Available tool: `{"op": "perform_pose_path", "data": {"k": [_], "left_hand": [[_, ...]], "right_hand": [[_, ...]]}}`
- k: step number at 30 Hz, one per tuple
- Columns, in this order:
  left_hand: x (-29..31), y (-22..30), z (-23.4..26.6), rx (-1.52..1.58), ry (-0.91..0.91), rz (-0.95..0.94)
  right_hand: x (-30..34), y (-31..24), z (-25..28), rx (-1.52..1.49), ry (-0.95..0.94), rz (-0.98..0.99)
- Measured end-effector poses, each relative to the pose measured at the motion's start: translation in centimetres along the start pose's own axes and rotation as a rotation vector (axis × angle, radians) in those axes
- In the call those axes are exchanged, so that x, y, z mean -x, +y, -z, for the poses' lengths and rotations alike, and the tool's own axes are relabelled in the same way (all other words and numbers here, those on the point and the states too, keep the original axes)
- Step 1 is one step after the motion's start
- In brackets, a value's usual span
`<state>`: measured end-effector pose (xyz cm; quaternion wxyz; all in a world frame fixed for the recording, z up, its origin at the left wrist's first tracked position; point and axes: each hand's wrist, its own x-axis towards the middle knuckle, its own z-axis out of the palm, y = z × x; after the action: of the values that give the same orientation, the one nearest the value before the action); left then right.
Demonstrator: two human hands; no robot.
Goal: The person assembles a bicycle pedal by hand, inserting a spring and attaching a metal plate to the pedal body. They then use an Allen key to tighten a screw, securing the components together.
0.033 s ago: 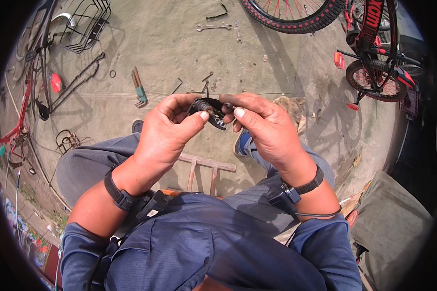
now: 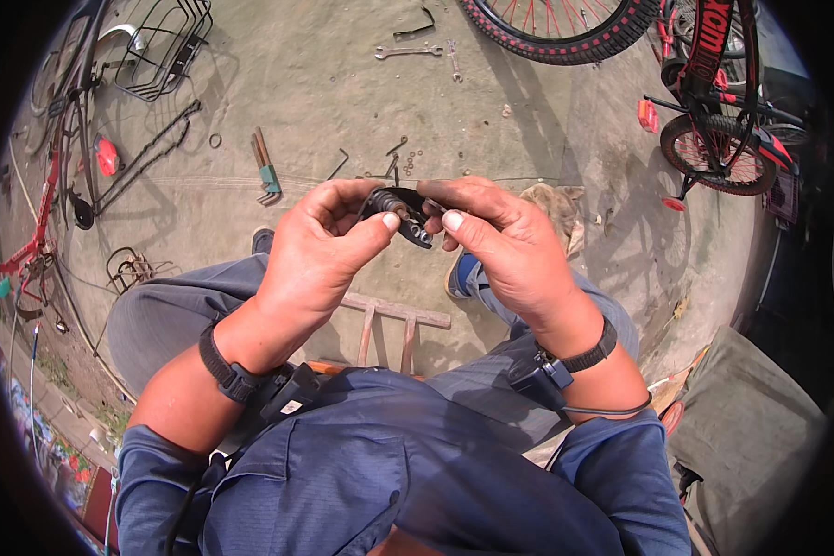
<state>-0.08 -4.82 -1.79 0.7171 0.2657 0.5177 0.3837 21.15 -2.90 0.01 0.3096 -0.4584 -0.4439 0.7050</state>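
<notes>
Left hand grips the black bracket between thumb and fingers, its coil spring apparently seated; right of the bracket, right hand pinches a small dark piece, seemingly unfitted.

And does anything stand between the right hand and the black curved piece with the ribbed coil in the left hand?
Nothing visible does. The bare right hand is close by the right side of the black curved piece; the bare left hand holds it from the left. Whether right hand and piece touch is unclear.
</notes>
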Motion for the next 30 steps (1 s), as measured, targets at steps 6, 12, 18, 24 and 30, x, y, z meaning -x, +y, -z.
{"op": "perform_pose_path", "data": {"k": [6, 12, 18, 24, 30], "left_hand": [[0.0, 0.1, 0.1, 0.049, -0.016, 0.038], [0.0, -0.3, 0.1, 0.039, -0.022, 0.019], [0.1, -0.5, 0.0, 0.066, -0.023, 0.016], [0.1, -0.8, 0.0, 0.040, -0.022, 0.020], [0.2, -0.7, 0.0, 0.068, -0.029, 0.054]], "right_hand": [[0.2, 0.6, -1.2, 0.301, 0.065, 0.307], [0.6, 0.4, -1.8, 0.513, 0.104, 0.385], [0.5, 0.6, -1.8, 0.583, 0.130, 0.401], [0.6, 1.0, -1.8, 0.601, 0.140, 0.396], [0.6, 1.0, -1.7, 0.607, 0.151, 0.389]]}}
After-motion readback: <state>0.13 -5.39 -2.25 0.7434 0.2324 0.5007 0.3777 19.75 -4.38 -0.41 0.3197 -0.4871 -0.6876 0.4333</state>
